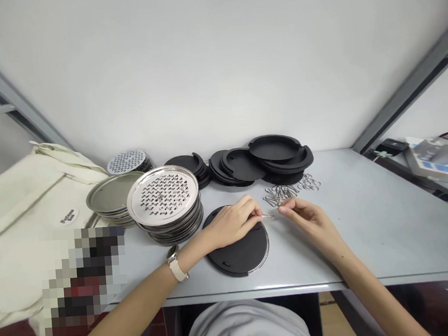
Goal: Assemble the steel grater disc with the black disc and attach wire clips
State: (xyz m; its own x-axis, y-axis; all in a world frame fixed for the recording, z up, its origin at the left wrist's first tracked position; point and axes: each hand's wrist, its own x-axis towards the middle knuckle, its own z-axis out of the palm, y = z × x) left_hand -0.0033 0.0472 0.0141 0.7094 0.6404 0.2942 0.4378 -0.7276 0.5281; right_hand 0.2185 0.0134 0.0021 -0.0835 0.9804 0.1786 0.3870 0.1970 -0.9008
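My left hand (237, 219) is closed over a black round disc (237, 254), its fingers pinching a small metal snap hook (267, 215) that juts out to the right. A silvery rim shows along the disc's lower right edge. Just right of the hook's tip, my right hand (307, 218) has thumb and forefinger pressed together; whatever sits between them is too small to make out. Behind that hand lies a loose pile of metal snap hooks (278, 195), with several split rings (310, 182) beside it.
Left of the disc stands a stack of round metal graters (168, 197). Metal discs (114, 193) are piled beside it. Black round covers (274, 148) lie stacked along the wall. A cream cloth bag (39, 222) fills the left side; the table's front edge (286, 290) runs before me.
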